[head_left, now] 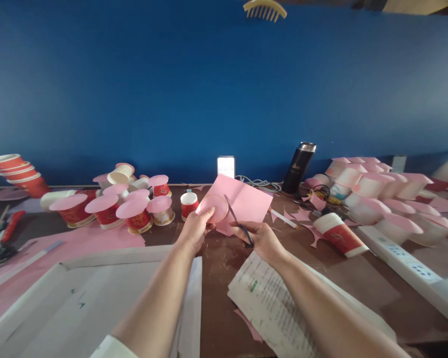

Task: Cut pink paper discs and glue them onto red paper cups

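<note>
My left hand (198, 222) pinches pink paper with a round, tan-outlined disc (215, 208) on it, the thumb lying on top. Whether a cup sits beneath the disc is hidden. My right hand (263, 239) is closed on dark-handled scissors (234, 215), their blades pointing up along the disc's right edge. Behind the blades, a larger pink paper sheet (248, 199) spreads out to the right; I cannot tell if it is joined to the disc. Just left of my left hand stands a small red and white paper cup (188, 203).
Several red cups topped with pink discs (134, 208) stand left. Paper-topped white cups (381, 184) crowd the right, near a power strip (406, 263). A black thermos (298, 168) stands against the blue wall. Printed paper (272, 303) and a white box lid (115, 293) lie in front.
</note>
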`<state>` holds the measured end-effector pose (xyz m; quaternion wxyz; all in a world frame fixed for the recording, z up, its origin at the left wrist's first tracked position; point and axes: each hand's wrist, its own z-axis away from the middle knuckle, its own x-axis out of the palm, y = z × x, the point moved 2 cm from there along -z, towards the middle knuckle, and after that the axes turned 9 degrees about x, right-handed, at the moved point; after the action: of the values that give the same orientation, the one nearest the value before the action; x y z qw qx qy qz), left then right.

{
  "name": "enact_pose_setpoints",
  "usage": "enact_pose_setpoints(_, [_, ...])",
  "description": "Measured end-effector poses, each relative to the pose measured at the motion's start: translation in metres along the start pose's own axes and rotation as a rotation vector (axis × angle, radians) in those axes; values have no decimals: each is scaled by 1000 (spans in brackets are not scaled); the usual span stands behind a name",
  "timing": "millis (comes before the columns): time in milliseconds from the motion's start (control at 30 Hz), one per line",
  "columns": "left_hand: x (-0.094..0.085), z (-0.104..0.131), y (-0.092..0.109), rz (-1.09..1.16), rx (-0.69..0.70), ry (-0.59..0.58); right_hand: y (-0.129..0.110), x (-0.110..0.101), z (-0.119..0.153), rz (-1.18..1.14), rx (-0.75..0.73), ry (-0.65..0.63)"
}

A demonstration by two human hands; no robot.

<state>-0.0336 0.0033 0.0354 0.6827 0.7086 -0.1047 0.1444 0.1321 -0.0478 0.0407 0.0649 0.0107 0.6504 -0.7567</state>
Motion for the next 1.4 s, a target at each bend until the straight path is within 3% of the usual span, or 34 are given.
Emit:
enact_pose_setpoints(633, [-1,-1,1,-22,57,-24,6,-1,-3,-42,-5,-17])
enact_pose_setpoints(967, [-2,-3,2,-5,65,45,7,-1,-5,-13,-46,-22])
enact_pose_setpoints(1167, [7,3,0,176,-18,80,6,-1,-4,-17,-44,12])
enact_pose_setpoints(1400, [8,4,-9,80,-89,103,4,1,-3,-34,-34,2])
